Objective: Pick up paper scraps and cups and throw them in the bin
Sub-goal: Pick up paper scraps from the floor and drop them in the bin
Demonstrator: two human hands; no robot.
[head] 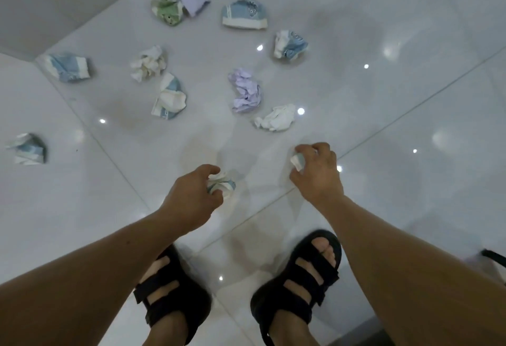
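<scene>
— Why both hands down together?
— One bend, two pieces. My left hand curls round a crushed blue-and-white cup low over the tiled floor, just ahead of my sandals. Whether it has cleared the tile I can't tell.
— And the other?
— My right hand, well apart, pinches a small white-and-blue wad, fingers folded over it.
— What's left?
— Plenty, strewn ahead: a flattened blue cup leftward, a lilac paper ball in the middle, a white paper ball beside it. All crumpled and light, so a loose grip should do. No bin in sight.
</scene>
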